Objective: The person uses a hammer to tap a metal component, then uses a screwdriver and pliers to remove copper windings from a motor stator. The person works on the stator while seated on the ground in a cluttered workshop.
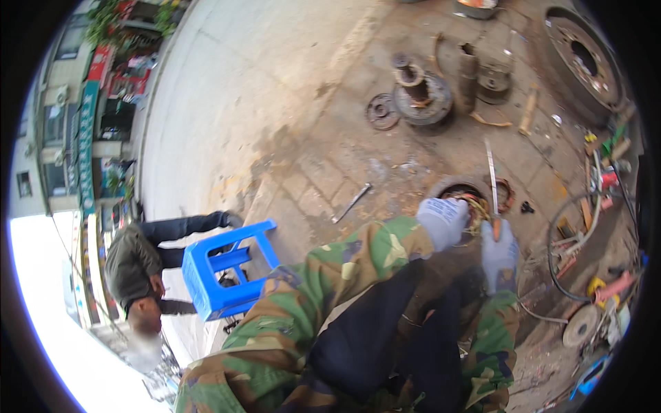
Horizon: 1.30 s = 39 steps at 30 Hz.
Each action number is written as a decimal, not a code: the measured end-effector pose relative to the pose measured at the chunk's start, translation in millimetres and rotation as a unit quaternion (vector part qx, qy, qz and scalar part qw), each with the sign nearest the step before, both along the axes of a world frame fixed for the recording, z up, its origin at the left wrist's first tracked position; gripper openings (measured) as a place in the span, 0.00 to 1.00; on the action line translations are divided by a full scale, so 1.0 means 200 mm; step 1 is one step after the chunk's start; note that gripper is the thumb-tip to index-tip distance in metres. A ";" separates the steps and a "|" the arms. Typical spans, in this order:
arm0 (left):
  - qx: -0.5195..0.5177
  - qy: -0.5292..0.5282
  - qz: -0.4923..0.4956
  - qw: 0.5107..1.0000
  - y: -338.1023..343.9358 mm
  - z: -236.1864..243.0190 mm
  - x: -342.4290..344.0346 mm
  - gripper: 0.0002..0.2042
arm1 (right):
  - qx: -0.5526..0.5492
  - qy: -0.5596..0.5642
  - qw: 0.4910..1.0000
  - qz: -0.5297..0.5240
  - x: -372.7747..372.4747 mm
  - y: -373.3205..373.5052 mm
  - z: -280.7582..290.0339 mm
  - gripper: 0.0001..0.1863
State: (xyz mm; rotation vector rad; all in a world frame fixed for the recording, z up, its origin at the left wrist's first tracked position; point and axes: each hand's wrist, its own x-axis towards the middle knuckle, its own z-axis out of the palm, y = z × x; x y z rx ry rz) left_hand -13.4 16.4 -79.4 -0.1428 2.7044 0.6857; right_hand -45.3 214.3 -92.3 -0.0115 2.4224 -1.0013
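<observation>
My left hand (442, 221), in a grey glove, reaches into a round metal housing (447, 186) on the pavement, its fingers closed on tangled copper-coloured windings (475, 210). My right hand (499, 251), also gloved, grips the orange handle of a long, thin blade tool (493, 179), which points away from me just beside the housing. Behind the housing is a loose reddish ring (506, 196), partly hidden by the blade. Farther out stand a flanged hub with a shaft (421, 103) and a flat disc (382, 111). A metal bar tool (351, 204) lies left of my hands.
A blue plastic stool (213, 292) stands at left beside a bent-over person (131, 261). A rusty cylinder (468, 79) and a wheel rim (582, 58) sit at upper right. Hoses (559, 282) and mixed tools clutter the right edge. A road (193, 103) and buildings lie beyond.
</observation>
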 end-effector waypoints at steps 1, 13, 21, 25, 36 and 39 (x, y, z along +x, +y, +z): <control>0.012 0.025 0.042 0.999 -0.01 0.01 0.03 0.14 | 0.017 0.018 1.000 0.004 0.00 -0.01 -0.02 0.18; 0.282 0.151 0.146 0.936 -0.17 0.07 0.38 0.10 | 0.020 -0.015 1.000 -0.015 0.00 -0.04 0.08 0.19; 0.238 0.168 0.079 0.953 -0.14 0.06 0.33 0.13 | -0.028 -0.086 0.990 -0.111 0.09 0.04 0.20 0.20; 0.145 0.234 0.097 0.956 -0.01 0.04 0.21 0.13 | -0.014 -0.022 0.991 -0.130 0.17 0.23 0.04 0.15; -0.055 -0.089 -0.150 0.983 0.18 0.03 -0.02 0.14 | -0.045 0.180 0.982 -0.031 0.12 0.73 -0.30 0.23; -0.049 -0.108 -0.166 0.979 0.18 0.06 -0.03 0.14 | -0.078 -0.079 0.960 -0.258 0.16 0.69 -0.22 0.18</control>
